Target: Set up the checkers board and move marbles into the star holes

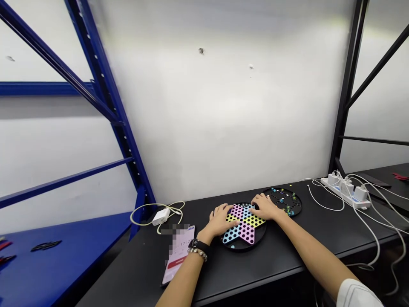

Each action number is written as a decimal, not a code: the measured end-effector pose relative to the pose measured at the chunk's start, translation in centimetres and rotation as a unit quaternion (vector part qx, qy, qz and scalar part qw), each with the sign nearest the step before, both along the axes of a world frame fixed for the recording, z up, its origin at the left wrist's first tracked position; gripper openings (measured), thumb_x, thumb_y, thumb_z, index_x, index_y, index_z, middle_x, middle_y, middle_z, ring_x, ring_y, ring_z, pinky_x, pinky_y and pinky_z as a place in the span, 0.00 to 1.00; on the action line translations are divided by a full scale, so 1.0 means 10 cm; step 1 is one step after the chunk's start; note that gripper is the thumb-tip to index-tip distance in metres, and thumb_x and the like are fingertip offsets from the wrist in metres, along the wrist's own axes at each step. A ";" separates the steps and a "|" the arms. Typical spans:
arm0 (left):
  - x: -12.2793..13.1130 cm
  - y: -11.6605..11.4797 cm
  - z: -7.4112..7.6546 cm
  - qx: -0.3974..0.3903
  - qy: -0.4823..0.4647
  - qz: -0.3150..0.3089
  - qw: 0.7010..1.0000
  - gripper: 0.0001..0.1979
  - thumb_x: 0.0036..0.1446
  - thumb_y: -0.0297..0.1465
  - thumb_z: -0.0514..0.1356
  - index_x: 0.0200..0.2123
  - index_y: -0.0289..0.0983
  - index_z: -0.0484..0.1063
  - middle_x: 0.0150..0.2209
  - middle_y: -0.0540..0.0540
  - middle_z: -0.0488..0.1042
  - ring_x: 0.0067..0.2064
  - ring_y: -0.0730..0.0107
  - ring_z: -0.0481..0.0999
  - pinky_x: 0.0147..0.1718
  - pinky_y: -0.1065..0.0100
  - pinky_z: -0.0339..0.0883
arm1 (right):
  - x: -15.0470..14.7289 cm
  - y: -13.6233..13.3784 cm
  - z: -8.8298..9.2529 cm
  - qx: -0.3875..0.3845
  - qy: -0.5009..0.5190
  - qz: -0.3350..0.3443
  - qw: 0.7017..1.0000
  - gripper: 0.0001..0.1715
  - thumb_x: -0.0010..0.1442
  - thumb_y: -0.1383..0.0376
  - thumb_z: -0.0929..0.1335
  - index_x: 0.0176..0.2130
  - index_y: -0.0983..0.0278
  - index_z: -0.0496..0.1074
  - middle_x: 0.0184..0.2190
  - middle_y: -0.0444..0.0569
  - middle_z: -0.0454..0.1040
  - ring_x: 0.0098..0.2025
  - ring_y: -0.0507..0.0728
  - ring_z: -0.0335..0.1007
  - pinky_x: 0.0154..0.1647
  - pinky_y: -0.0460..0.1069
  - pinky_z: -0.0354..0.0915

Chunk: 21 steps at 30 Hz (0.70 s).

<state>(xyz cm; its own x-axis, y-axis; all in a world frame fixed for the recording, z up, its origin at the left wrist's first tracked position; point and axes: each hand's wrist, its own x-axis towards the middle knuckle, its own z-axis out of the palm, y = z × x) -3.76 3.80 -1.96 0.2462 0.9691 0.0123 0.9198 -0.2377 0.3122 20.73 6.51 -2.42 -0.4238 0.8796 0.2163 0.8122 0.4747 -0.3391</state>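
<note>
A star-shaped Chinese checkers board (246,231) in pink, blue and yellow, full of dark holes, lies in a round black tray (238,249). My left hand (221,220) rests palm down over the tray's left side, fingers spread and thumb stretched across the board. On the far right side, my right hand (264,207) lies with fingers extended over the rim and thumb touching the board's edge. A few marbles show inside this tray near its rim. Behind my right hand, a second round black tray (299,204) holds several small coloured marbles, partly hidden by my hand.
Left of my forearm lies a phone (180,251) with a lit screen. A white charger (161,216) with a coiled cable sits behind it. A power strip (347,192) with plugs and loose white cables occupies the right. Blue rack posts (118,115) rise at the left.
</note>
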 end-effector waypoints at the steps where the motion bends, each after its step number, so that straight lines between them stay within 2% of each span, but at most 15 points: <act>1: -0.01 0.00 0.00 0.011 0.007 0.012 1.000 0.37 0.53 0.52 0.59 0.63 0.46 0.60 0.67 0.41 0.55 0.69 0.49 0.51 0.64 0.44 0.44 | 0.01 0.00 0.01 0.001 0.005 -0.009 1.000 0.18 0.62 0.52 0.64 0.42 0.61 0.73 0.48 0.53 0.72 0.53 0.63 0.60 0.58 0.62 0.51; 5: -0.02 -0.01 0.01 0.061 0.035 0.041 0.997 0.30 0.57 0.48 0.56 0.62 0.45 0.61 0.64 0.41 0.59 0.66 0.51 0.55 0.63 0.45 0.47 | 0.07 0.03 0.01 0.001 0.026 -0.035 0.999 0.17 0.66 0.58 0.60 0.32 0.62 0.71 0.41 0.49 0.71 0.48 0.58 0.62 0.54 0.56 0.54; 7: 0.00 -0.05 0.02 0.082 0.046 0.038 0.995 0.27 0.60 0.45 0.54 0.61 0.44 0.62 0.62 0.41 0.62 0.64 0.52 0.58 0.63 0.47 0.48 | 0.08 0.05 -0.01 0.000 0.035 -0.035 0.999 0.17 0.66 0.63 0.57 0.31 0.62 0.71 0.40 0.48 0.71 0.46 0.57 0.63 0.52 0.54 0.55; 10: 0.04 -0.09 0.03 0.115 0.052 0.016 0.992 0.23 0.63 0.42 0.52 0.60 0.44 0.63 0.60 0.41 0.64 0.61 0.55 0.62 0.62 0.51 0.51 | 0.05 0.05 -0.04 0.002 0.054 -0.019 0.998 0.17 0.64 0.67 0.57 0.43 0.60 0.72 0.43 0.48 0.71 0.48 0.56 0.64 0.51 0.53 0.55; 13: 0.06 -0.11 0.03 0.126 0.052 -0.003 0.991 0.21 0.65 0.41 0.50 0.58 0.44 0.65 0.58 0.42 0.66 0.59 0.56 0.65 0.60 0.54 0.54 | -0.01 0.04 -0.07 0.003 0.025 0.006 1.000 0.22 0.65 0.65 0.57 0.55 0.57 0.68 0.49 0.51 0.70 0.52 0.60 0.62 0.54 0.57 0.54; 17: 0.06 -0.10 0.02 0.109 0.052 -0.012 0.993 0.20 0.66 0.41 0.48 0.57 0.44 0.66 0.57 0.43 0.68 0.58 0.56 0.66 0.57 0.56 0.58 | -0.09 0.07 -0.11 0.006 -0.038 0.024 0.999 0.22 0.67 0.57 0.58 0.56 0.57 0.68 0.51 0.54 0.70 0.54 0.64 0.60 0.57 0.62 0.52; 21: 0.06 -0.09 0.01 0.101 0.051 -0.011 0.993 0.21 0.65 0.41 0.48 0.57 0.44 0.67 0.57 0.43 0.68 0.58 0.56 0.65 0.58 0.56 0.58 | -0.15 0.13 -0.11 0.004 -0.075 0.017 0.997 0.24 0.67 0.53 0.57 0.56 0.58 0.68 0.52 0.56 0.69 0.55 0.65 0.62 0.57 0.63 0.52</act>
